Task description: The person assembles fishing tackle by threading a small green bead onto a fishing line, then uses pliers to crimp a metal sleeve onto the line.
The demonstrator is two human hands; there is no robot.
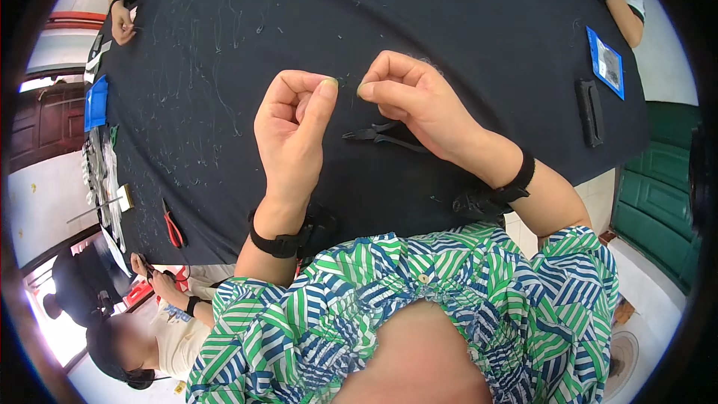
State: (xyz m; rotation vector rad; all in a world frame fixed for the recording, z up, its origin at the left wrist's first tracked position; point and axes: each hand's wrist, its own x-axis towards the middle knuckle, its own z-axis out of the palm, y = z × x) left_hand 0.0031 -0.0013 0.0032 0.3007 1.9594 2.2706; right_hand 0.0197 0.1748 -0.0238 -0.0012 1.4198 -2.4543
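Your left hand [293, 131] and right hand [419, 101] are each pinched narrow — whether they hold anything, I can't tell. The dark, slim-handled metal pliers [368, 134], partly under your right hand, look stiff, sturdy; grip the handles.

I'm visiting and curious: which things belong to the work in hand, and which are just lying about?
In the work, apparently:
left hand, right hand, both pinched; anything held is too fine to tell
perhaps black pliers, near right hand

Lying about, seemingly:
red-handled pliers
blue packet
black case
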